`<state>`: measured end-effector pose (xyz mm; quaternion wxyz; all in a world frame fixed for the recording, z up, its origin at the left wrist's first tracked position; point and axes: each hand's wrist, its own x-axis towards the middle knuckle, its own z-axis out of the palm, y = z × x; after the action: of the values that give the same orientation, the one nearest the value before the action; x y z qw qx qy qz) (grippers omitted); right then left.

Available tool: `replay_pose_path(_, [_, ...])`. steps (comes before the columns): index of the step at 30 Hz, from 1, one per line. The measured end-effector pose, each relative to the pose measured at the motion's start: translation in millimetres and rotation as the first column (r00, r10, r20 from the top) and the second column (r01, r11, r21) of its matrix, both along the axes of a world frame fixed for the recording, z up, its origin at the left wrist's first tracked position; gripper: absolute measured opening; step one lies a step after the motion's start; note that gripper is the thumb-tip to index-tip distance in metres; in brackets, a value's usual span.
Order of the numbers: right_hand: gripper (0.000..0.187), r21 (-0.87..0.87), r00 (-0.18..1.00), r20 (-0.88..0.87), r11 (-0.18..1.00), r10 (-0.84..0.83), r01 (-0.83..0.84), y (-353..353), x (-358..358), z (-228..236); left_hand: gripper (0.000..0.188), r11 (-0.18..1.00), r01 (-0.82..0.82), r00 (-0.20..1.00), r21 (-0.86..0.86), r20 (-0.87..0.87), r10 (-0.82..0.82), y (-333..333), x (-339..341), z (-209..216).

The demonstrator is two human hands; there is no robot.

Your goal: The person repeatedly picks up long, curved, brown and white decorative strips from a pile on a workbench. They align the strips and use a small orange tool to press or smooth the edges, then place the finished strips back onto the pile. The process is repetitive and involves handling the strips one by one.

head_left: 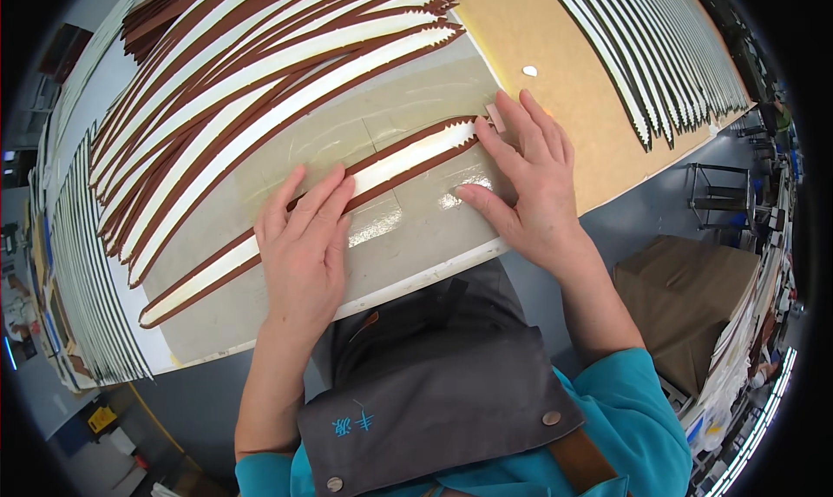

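Note:
A long brown strip (408, 161) with a white layer along its middle lies slantwise on the grey translucent work sheet (434, 236). Its right end is cut in a zigzag. Across its middle rests my left hand (305, 245), flat, fingers stretched out, hiding part of the strip. My right hand (531, 171) is at the zigzag end, its index fingertip touching the tip and its thumb spread away over the sheet. A small pinkish piece (495, 118) shows just beyond that index finger; whether it is touched I cannot tell.
Many similar brown and white strips (286, 98) lie overlapped at the far left. Rows of dark-edged white strips (642, 54) fan out at the far right, others (95, 271) along the left edge. A small white chip (529, 71) sits on the tan board (577, 150). A brown-covered stack (681, 297) stands right of the table.

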<state>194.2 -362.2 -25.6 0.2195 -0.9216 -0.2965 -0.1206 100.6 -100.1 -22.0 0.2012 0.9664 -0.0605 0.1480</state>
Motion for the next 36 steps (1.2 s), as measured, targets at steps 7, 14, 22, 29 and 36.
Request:
replay_pose_path(7, [0.061, 0.007, 1.0, -0.018, 1.0, 0.005, -0.005, 1.5, 1.4, 1.7, 0.03, 1.0, -0.01, 1.0, -0.026, 0.009, 0.01, 1.5, 4.6, 1.6])
replay_pose_path(14, [0.059, 0.025, 1.0, -0.014, 1.0, 0.008, -0.007, 0.5, 1.8, -1.8, 0.032, 0.996, 0.027, 0.999, -0.089, 0.036, -0.024, 1.2, 8.9, -0.6])
replay_pose_path(22, [0.057, 0.034, 0.999, -0.035, 0.999, -0.003, 0.004, 0.8, 1.4, -1.2, 0.034, 0.996, 0.037, 0.999, -0.076, 0.035, -0.035, 1.2, 13.5, 0.5])
replay_pose_path(29, [0.057, 0.057, 1.0, -0.027, 0.998, 0.013, -0.011, -2.5, 2.9, -1.6, 0.048, 1.0, 0.01, 1.0, -0.024, -0.002, -0.01, -4.1, 14.0, 2.5])
replay_pose_path(36, [0.055, 0.06, 0.999, -0.039, 0.998, -0.003, 0.005, -0.2, 2.4, -0.1, 0.057, 1.0, 0.009, 1.0, -0.026, -0.027, -0.01, -3.8, 11.9, -1.1])
